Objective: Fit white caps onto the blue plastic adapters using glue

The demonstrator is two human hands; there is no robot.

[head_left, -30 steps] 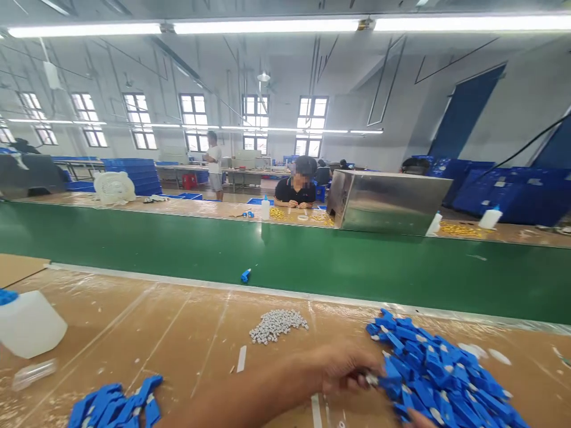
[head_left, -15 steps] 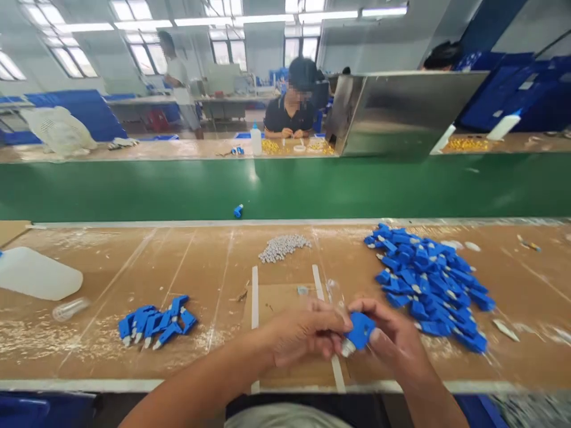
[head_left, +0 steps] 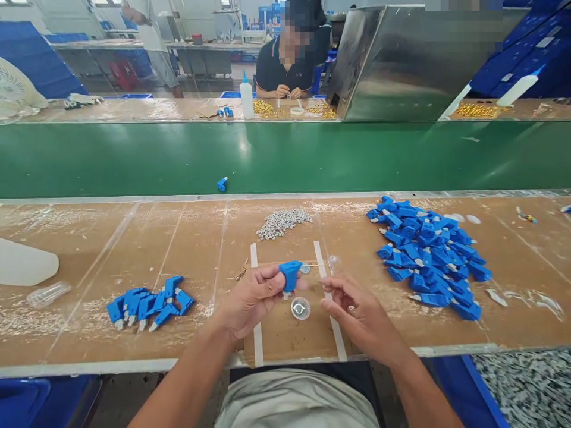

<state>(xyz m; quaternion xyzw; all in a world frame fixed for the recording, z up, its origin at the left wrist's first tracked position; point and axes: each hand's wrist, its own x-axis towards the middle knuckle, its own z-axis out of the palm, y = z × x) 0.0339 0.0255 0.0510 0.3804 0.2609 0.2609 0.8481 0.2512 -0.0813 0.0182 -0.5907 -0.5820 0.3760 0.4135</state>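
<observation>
My left hand [head_left: 252, 300] pinches a blue plastic part [head_left: 291, 276] with a pale tip pointing down. To its right, my right hand [head_left: 357, 312] is half curled, thumb and forefinger apart, with nothing visible between them. A small round clear dish [head_left: 300, 308] lies on the brown board between the hands, with white tape strips [head_left: 336, 330] on both sides. Just behind the blue part are a small round disc [head_left: 305, 268] and a thin stick. Farther back is a heap of small grey pieces [head_left: 283, 223].
A large pile of blue parts [head_left: 428, 252] lies at right, a smaller group [head_left: 149, 303] at left. A white bottle [head_left: 27, 263] and clear tube [head_left: 48, 293] are far left. Beyond the green strip [head_left: 178, 157], a person [head_left: 288, 74] sits working beside a metal panel [head_left: 401, 65].
My hands have separated: the blue part was between both and is now only in my left hand, farther left. The clear dish has come into sight. The view has tilted down.
</observation>
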